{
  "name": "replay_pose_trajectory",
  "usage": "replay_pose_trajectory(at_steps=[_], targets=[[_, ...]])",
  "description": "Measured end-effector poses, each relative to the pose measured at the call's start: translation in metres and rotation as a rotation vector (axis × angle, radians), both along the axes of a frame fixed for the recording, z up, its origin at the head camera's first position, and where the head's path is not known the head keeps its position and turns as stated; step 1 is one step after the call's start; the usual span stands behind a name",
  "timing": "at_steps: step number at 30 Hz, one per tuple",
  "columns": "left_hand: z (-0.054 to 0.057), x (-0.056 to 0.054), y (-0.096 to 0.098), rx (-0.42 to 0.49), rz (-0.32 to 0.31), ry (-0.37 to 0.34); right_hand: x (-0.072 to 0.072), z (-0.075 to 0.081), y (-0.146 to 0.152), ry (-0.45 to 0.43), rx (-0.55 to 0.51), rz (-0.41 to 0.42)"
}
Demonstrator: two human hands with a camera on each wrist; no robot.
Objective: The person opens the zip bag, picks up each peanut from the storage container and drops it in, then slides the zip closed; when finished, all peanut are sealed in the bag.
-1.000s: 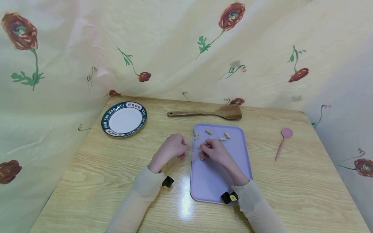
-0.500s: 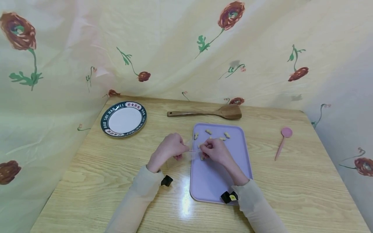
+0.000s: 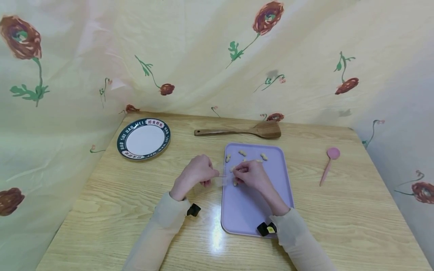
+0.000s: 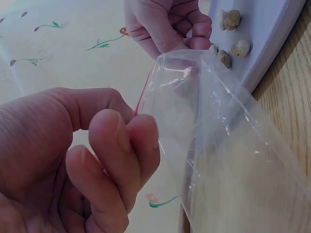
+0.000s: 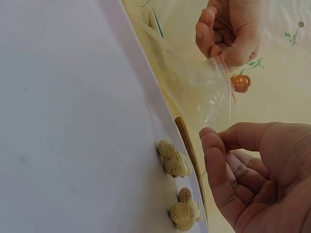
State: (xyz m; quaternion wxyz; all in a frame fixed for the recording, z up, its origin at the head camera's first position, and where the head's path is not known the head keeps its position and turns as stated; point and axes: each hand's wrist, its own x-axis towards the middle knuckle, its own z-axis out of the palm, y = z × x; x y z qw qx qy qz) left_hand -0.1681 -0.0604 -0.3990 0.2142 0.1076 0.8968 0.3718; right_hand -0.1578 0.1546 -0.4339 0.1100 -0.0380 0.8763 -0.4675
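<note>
Between my two hands stretches a clear zip bag [image 4: 218,111] with a red line along its mouth. My left hand [image 3: 197,170] pinches one side of that mouth between thumb and forefinger, its other fingers curled. My right hand [image 3: 251,174] pinches the opposite side of the bag's mouth with its fingertips, above the purple tray [image 3: 254,210]. The bag hangs at the tray's left edge, and no contents show in it. Several peanuts [image 3: 264,157] in their shells lie on the far half of the tray. Some peanuts [image 5: 175,159] are near my right fingers; others are partly hidden by that hand.
A wooden spatula [image 3: 266,130] lies behind the tray. At the far left stands a white plate [image 3: 145,140] with a dark lettered rim. A pink spoon [image 3: 329,165] rests to the right on the wooden table [image 3: 339,226]. A flowered cloth [image 3: 203,56] hangs behind.
Both hands stay nearly in place. The fingers below my left thumb have drawn slightly left, and the bag's mouth has shifted a little between the hands.
</note>
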Motion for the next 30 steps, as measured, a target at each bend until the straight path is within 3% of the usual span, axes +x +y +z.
replay_pose_trajectory(at_steps=[18, 26, 30], targets=[[0.0043, 0.0015, -0.0007, 0.015, -0.117, 0.031, 0.0004, -0.0063, -0.0023, 0.083, -0.022, 0.054], [0.0025, -0.002, -0.0002, 0.041, -0.055, 0.19, 0.0003, -0.0082, -0.0021, 0.094, -0.032, 0.061], [-0.0035, -0.0041, -0.0013, -0.041, -0.17, 0.246, 0.0012, -0.007, -0.0022, 0.081, -0.047, 0.057]])
